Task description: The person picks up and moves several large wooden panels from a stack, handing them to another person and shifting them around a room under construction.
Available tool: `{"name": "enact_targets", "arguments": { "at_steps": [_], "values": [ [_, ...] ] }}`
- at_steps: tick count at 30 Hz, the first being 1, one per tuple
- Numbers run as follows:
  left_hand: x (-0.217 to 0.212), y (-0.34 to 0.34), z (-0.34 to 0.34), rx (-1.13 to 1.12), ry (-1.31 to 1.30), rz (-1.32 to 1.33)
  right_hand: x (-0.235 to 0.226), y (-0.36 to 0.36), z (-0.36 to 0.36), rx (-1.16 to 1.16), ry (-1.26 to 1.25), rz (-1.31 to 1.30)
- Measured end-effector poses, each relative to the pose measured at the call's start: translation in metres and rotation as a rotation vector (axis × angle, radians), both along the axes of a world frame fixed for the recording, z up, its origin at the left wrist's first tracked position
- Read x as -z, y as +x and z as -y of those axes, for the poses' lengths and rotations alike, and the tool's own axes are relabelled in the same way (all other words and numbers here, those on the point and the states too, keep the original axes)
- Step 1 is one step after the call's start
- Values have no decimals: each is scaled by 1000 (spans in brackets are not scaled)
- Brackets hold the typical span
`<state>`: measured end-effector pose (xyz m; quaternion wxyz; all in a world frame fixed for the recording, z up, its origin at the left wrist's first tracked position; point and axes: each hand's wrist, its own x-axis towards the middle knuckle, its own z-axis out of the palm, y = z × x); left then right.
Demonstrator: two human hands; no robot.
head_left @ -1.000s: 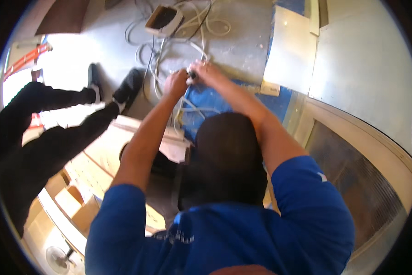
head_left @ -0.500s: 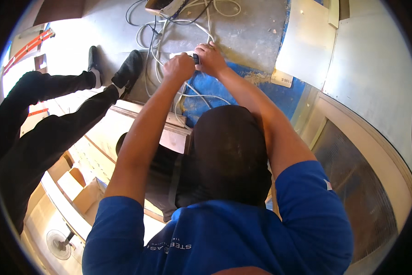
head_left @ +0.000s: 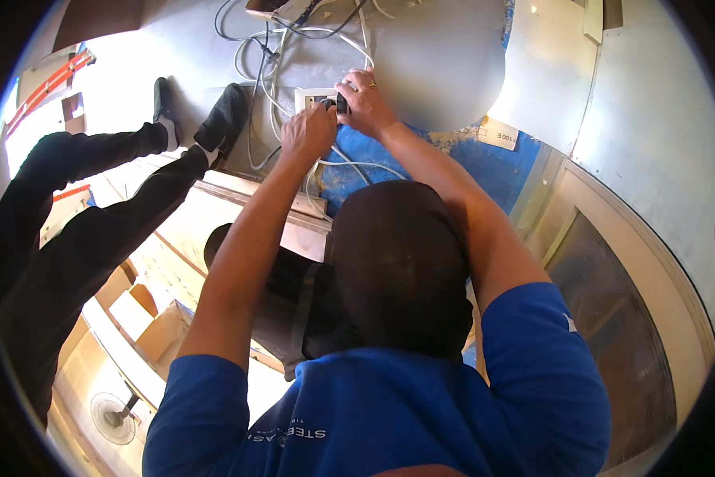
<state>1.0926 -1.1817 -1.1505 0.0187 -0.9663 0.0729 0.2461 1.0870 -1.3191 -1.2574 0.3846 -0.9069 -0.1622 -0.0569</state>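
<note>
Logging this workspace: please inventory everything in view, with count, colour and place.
Socket strip: one, white, past left hand
Dark piece: one, black, at right hand
Cables: several, white and dark, around the strip
Open box: one, brown, top edge
Floor patch: one, blue, around right forearm
Pale panels: several, whitish, right
Ribbed panel: one, brown, lower right
Ladder-like frame: one, orange, upper left
Fan: one, grey, lower left
Carton: at least one, tan, lower left
Co-worker's legs: two, black trousers, dark shoes, left
Own shirt: one, blue, bottom
Own trousers: one pair, black, centre
Own hands: two, bare, upper centre
</note>
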Motion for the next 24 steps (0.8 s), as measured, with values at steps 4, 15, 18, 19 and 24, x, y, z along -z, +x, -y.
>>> {"name": "enact_targets", "arguments": {
  "at_steps": [4,15,18,19,24],
  "values": [
    [-5,32,0,14,39,-105,-14,4,7,9,103,-48],
    [-15,58,-1,45,48,-223,-14,17,7,-24,35,-56],
    [-7,53,3,9,48,-220,-15,8,1,-40,72,-76],
    [-7,56,1,-25,49,-212,-13,9,2,-39,54,-73],
    [4,44,4,-34,80,-223,-5,14,2,-57,-18,-51]
  ]
}}
